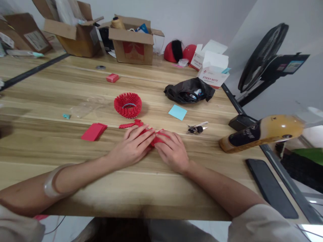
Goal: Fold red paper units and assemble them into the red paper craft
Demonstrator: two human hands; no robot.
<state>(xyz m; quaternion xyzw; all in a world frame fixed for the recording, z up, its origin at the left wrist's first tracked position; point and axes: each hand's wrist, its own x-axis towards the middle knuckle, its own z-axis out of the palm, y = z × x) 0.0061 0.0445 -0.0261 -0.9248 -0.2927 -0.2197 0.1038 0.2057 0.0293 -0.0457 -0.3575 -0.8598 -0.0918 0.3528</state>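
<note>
Both hands meet over the wooden table around a piece of red paper [158, 138]. My left hand [135, 143] has its fingers pressed together on the paper's left part. From the other side, my right hand [173, 149] closes its fingers over the right part. The fingers hide most of the sheet, so its fold cannot be made out. A few red folded paper pieces [127, 125] lie just beyond my left fingertips. Behind them stands a round red bowl of many folded paper pieces [128, 105]. A stack of red paper slips [94, 131] rests left of my left hand.
A light blue paper [178, 112], keys [196, 129] and a black plastic bag [189, 90] lie beyond my right hand. A bottle [259, 132] and a phone [271, 188] are at the right edge. Cardboard boxes [133, 45] line the back; a fan [263, 57] stands right.
</note>
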